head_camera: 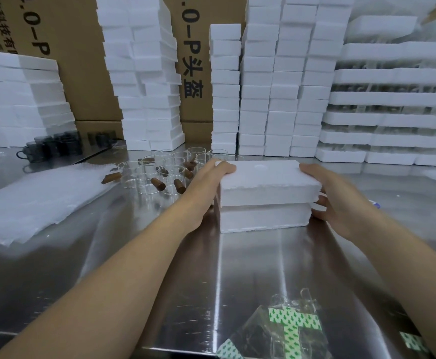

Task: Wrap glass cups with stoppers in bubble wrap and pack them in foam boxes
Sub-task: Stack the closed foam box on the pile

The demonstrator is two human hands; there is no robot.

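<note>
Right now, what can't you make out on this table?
Head view:
Foam box contents: hidden by its closed top half.
Left hand grip: partly hidden behind the box.
Dark cups far left: blurred, count unclear.
Clear bag: cut off by bottom edge.

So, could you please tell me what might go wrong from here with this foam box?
The foam lid seems to overhang the foam base on the right; squeezing with the left hand and right hand might chip it or leave it unseated. The left hand is close beside the glass cups; a sideways move could topple them.
</note>
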